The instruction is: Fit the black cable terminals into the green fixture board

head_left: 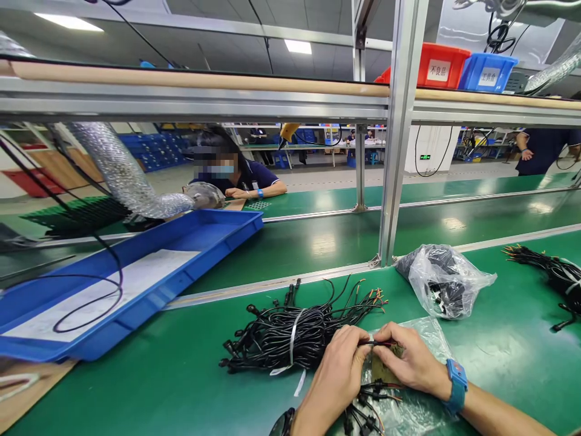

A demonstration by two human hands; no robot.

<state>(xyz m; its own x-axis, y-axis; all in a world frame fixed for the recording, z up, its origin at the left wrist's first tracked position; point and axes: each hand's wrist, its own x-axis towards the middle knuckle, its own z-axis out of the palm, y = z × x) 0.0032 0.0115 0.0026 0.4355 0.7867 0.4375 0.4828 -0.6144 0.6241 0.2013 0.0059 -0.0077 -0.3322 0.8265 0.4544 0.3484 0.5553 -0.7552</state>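
My left hand [338, 366] and my right hand [411, 357] meet at the bench's front edge. Together they pinch a thin black wire [379, 343] with a reddish end stretched between their fingertips. Just left of them lies a tied bundle of black cables [290, 333] with bare coloured wire ends. Under my hands is a clear plastic bag [420, 409] holding a few loose black cable pieces [370, 402]. A blue wristband [456, 381] sits on my right wrist.
A blue tray [181, 266] with a white sheet and a black wire loop lies at the left. A plastic bag of black parts [442, 281] and another cable bundle [551, 272] lie to the right. An aluminium post [397, 157] rises behind. A co-worker [238, 175] sits across the conveyor.
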